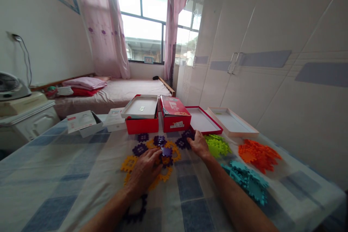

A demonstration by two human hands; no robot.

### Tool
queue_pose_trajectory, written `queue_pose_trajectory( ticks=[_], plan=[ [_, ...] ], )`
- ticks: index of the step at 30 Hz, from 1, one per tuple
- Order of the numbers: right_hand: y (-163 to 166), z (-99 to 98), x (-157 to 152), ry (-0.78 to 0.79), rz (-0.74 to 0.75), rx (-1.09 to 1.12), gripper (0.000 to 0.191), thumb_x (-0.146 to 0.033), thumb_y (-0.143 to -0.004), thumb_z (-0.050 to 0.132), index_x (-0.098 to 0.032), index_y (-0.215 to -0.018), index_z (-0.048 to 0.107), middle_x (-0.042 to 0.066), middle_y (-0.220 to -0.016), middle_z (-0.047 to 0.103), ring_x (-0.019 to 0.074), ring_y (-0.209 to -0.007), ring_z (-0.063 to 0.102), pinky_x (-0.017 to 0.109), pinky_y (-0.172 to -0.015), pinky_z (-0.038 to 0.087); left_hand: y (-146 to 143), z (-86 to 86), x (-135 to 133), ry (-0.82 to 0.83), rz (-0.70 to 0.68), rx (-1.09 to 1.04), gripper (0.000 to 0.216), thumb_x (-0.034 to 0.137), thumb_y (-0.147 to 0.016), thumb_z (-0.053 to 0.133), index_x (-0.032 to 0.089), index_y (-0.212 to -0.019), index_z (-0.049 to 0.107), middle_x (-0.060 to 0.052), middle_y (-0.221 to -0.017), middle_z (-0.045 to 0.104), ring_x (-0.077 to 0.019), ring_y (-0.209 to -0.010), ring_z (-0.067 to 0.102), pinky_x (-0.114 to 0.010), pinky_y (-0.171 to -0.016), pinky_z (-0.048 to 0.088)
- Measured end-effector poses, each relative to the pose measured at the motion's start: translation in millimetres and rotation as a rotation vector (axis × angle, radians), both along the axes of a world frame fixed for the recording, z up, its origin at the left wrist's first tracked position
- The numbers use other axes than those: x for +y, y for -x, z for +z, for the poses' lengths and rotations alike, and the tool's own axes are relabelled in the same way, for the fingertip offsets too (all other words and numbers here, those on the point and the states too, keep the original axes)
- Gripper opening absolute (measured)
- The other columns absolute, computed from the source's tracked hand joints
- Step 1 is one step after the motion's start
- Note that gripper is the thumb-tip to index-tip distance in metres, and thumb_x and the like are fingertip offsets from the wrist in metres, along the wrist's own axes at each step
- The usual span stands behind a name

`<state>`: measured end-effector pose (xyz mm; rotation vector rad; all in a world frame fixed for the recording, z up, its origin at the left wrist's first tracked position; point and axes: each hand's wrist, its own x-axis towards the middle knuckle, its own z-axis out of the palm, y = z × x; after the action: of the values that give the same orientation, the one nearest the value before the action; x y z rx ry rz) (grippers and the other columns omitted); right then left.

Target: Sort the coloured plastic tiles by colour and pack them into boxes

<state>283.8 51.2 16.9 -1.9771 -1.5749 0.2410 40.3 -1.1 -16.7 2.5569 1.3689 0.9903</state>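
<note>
My left hand [146, 166] is closed, with its fingertips at a purple toothed foam puzzle piece [166, 152] over the middle of a cluster. Yellow toothed frame pieces [129, 164] lie around and partly beneath that hand. More purple pieces, such as a square one with a cut-out middle [140, 149], lie at the cluster's far side. Farther right, my right hand [199, 144] has its fingers closed on a dark purple puzzle piece [187, 136] beside another purple one. Its palm hides part of what lies beneath.
Lime green pieces [217, 145], orange pieces [258, 155] and teal pieces [248, 181] lie in piles at the right. A black toothed frame [136, 208] is near the front. Behind stand a red box [176, 114], an open red-and-white box [142, 125], shallow lids [231, 121] and small white boxes [84, 122].
</note>
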Motion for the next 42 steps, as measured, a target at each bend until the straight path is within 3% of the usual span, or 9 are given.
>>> queue_pose_trajectory(
  ticks=[3, 7, 10, 13, 20, 25, 30, 37, 42],
  plan=[
    [6, 2.9, -9, -0.047, -0.014, -0.071, 0.047, -0.027, -0.079, 0.055, -0.008, -0.121, 0.048, 0.018, -0.118, 0.054, 0.0275, -0.112, 0.049, 0.034, -0.091, 0.037, -1, 2.4, -1, 0.017, 0.004, 0.001, 0.04, 0.02, -0.075, 0.055, 0.019, -0.115, 0.056, -0.008, -0.118, 0.06, -0.0229, -0.11, 0.055, -0.04, -0.096, 0.045],
    [15, 0.3, -16, -0.168, 0.111, -0.237, 0.051, -0.033, -0.077, 0.058, -0.022, -0.126, 0.049, 0.011, -0.129, 0.047, 0.0272, -0.12, 0.039, 0.04, -0.095, 0.033, -1, 4.0, -1, 0.03, -0.013, 0.015, 0.04, 0.02, -0.077, 0.054, 0.017, -0.117, 0.055, -0.009, -0.12, 0.059, -0.0229, -0.113, 0.053, -0.04, -0.098, 0.043],
    [17, -7.0, -15, -0.115, 0.263, -0.309, 0.038, -0.033, -0.076, 0.061, -0.029, -0.113, 0.061, 0.006, -0.128, 0.05, 0.0267, -0.122, 0.036, 0.041, -0.095, 0.032, -1, 3.6, -1, 0.032, -0.02, 0.019, 0.041, 0.018, -0.077, 0.054, 0.017, -0.117, 0.055, -0.008, -0.121, 0.059, -0.0224, -0.113, 0.052, -0.039, -0.099, 0.043],
    [15, -14.7, -14, -0.082, 0.275, -0.339, 0.025, -0.026, -0.079, 0.057, -0.028, -0.101, 0.068, 0.006, -0.122, 0.055, 0.0263, -0.121, 0.037, 0.042, -0.094, 0.031, -1, 2.7, -1, 0.021, -0.025, 0.013, 0.04, 0.018, -0.077, 0.054, 0.017, -0.117, 0.055, -0.008, -0.121, 0.059, -0.0222, -0.114, 0.052, -0.039, -0.098, 0.043],
    [12, -6.4, -17, -0.214, 0.194, -0.194, 0.028, -0.024, -0.082, 0.051, -0.024, -0.107, 0.064, 0.007, -0.124, 0.053, 0.0231, -0.12, 0.041, 0.037, -0.097, 0.032, -4, 8.5, -6, 0.002, -0.094, 0.058, 0.033, 0.017, -0.077, 0.053, 0.019, -0.11, 0.059, -0.006, -0.117, 0.063, -0.023, -0.114, 0.052, -0.041, -0.097, 0.044],
    [19, 16.7, -34, -0.138, 0.383, -0.049, 0.026, -0.025, -0.083, 0.049, -0.02, -0.104, 0.064, 0.006, -0.113, 0.059, 0.0185, -0.108, 0.051, 0.03, -0.095, 0.036, -5, 24.7, -12, 0.001, -0.215, 0.092, 0.029, 0.02, -0.08, 0.052, 0.024, -0.107, 0.061, -0.002, -0.112, 0.066, -0.0202, -0.113, 0.053, -0.038, -0.099, 0.042],
    [30, 16.7, -65, 0.029, 0.638, -0.092, 0.043, -0.038, -0.076, 0.061, -0.026, -0.117, 0.058, 0.005, -0.117, 0.057, 0.0214, -0.108, 0.052, 0.033, -0.092, 0.038, 21, 36.8, -6, -0.006, -0.041, 0.076, 0.025, 0.024, -0.084, 0.047, 0.023, -0.104, 0.063, -0.005, -0.111, 0.064, -0.0188, -0.106, 0.057, -0.035, -0.095, 0.044],
    [43, -1.0, -90, -0.004, 0.621, -0.227, 0.051, -0.027, -0.07, 0.064, -0.019, -0.119, 0.055, 0.009, -0.112, 0.058, 0.0229, -0.105, 0.052, 0.032, -0.092, 0.039, 81, 8.0, 13, 0.013, 0.322, -0.051, 0.032, 0.034, -0.083, 0.044, 0.02, -0.104, 0.063, -0.007, -0.122, 0.057, -0.0224, -0.11, 0.056, -0.04, -0.097, 0.044],
    [38, 0.7, -95, -0.052, 0.607, -0.152, 0.041, -0.024, -0.081, 0.049, -0.019, -0.121, 0.053, 0.008, -0.115, 0.059, 0.0193, -0.105, 0.055, 0.03, -0.093, 0.04, 94, -4.2, 20, 0.094, 0.377, -0.14, 0.036, 0.038, -0.083, 0.04, 0.018, -0.1, 0.065, -0.008, -0.118, 0.059, -0.0217, -0.107, 0.058, -0.037, -0.096, 0.045]
  ],
)
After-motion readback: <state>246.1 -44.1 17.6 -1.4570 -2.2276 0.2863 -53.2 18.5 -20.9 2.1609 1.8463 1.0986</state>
